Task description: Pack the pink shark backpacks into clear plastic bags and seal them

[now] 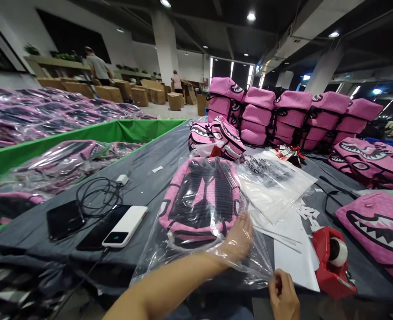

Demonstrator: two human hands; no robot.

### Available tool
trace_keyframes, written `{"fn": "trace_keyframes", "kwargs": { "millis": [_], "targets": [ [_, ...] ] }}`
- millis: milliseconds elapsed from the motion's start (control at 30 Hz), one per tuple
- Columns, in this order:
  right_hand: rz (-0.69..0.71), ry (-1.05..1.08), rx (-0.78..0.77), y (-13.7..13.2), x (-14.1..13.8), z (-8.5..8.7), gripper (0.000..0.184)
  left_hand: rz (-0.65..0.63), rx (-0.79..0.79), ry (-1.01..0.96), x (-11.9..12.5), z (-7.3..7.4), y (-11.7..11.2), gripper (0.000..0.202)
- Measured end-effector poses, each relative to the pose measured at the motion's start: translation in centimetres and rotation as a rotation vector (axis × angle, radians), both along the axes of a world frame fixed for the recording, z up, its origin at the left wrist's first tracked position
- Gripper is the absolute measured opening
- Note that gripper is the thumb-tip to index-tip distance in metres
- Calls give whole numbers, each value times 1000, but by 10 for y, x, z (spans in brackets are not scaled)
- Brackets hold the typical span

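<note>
A pink and black backpack lies on the table with its dark ribbed panel facing up, inside a clear plastic bag. My left arm reaches into the bag's near opening. There my left hand rests against the backpack's lower right side, fingers stretched out and seen through the film. At the bag's near right corner, my right hand is closed in a pinch on the plastic edge. Just behind the bagged backpack lie more pink shark-mouth backpacks.
Right of the bag are flat plastic bags, white paper and a red tape dispenser. Pink backpacks stand stacked behind. On the left are phones, a white power bank, cables and a green-walled bin of bagged backpacks.
</note>
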State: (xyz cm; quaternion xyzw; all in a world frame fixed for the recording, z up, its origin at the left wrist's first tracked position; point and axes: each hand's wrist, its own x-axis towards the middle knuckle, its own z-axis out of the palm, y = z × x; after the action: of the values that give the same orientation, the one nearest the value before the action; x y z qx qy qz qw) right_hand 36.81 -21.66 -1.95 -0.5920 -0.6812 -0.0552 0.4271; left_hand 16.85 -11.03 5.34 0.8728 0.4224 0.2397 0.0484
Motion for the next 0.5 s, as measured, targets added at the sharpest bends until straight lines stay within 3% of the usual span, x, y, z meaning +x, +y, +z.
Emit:
{"fn": "trace_keyframes", "kwargs": {
  "millis": [33, 100, 133, 167, 200, 267, 333, 367, 433, 500],
  "targets": [
    [-17, 20, -20, -4, 1, -7, 31, -59, 20, 29, -9, -8, -28, 39],
    [-74, 47, -58, -10, -3, -16, 37, -339, 316, 95, -38, -21, -82, 37],
    [-108, 52, -77, -11, -6, -16, 40, -400, 456, 92, -57, -26, -105, 34],
    [-141, 51, -97, -11, -11, -15, 43, -332, 560, 41, -79, -29, -123, 31],
    [-171, 42, -121, -11, -15, -12, 45, -167, 631, -13, -102, -31, -135, 29],
    [-225, 10, -169, -8, -22, -1, 48, 299, 664, -51, -149, -33, -144, 30],
    [-278, -22, -219, -3, -25, 12, 50, 755, 541, -36, -195, -38, -142, 31],
    [-305, -27, -239, -1, -25, 17, 50, 905, 427, -68, -215, -41, -140, 31],
    [-343, -14, -264, -1, -21, 24, 49, 1065, 234, -230, -246, -52, -142, 36],
    [-311, 21, -266, -8, -16, 25, 48, 1156, 132, -393, -261, -63, -152, 40]
  ]
}}
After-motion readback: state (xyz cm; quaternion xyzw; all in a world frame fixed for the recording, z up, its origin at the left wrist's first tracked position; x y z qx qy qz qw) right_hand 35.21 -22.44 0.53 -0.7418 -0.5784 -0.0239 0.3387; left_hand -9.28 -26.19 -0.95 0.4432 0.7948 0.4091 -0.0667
